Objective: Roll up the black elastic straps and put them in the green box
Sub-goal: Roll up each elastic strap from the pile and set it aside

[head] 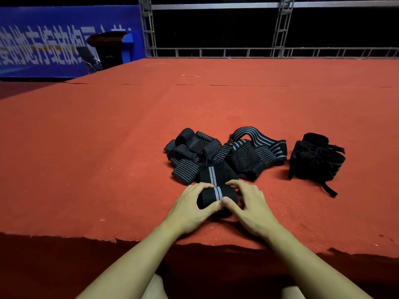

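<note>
A red carpet with a frayed near edge is spread over a raised platform. Metal truss framing is seen against darkness behind, a blue banner and dark lectern beyond.

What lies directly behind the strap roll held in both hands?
Behind the strap roll its unrolled tail runs into a loose strap pile on the red carpet. What the pile covers is hidden.

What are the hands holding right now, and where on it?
Both hold one strap's rolled end: the left hand grips its left side, the right hand its right side.
</note>
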The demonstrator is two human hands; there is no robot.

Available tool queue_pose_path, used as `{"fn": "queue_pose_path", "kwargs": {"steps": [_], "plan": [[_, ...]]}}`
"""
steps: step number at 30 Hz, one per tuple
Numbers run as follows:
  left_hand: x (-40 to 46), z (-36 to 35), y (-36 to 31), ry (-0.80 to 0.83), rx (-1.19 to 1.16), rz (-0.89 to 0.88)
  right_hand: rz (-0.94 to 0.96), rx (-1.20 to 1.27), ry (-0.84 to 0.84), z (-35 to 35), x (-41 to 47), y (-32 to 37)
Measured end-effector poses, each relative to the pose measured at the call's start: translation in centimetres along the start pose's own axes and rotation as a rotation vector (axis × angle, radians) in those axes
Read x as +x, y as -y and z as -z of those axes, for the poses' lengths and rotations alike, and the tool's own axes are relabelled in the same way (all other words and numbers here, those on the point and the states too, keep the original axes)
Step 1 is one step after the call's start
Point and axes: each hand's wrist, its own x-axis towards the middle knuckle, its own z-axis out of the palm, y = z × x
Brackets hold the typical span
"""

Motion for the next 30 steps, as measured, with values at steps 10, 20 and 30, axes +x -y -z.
{"fn": "queue_pose_path", "kwargs": {"steps": [10,20,30], "plan": [[0.7,0.1,0.3,-0.048,-0.116,0.096,0.133,0.104,0.111,0.5,-0.4,0.7],[1.3,0.0,-0.3,-0.175,-0.337,0.206,0.117,0.158,0.145,0.4,-0.6,0.5],[4.5,-1.4,-1.2,-0.256,-0.299,0.547,0.183,0.184,0.123,0.3,-0.1,0.3]]}}
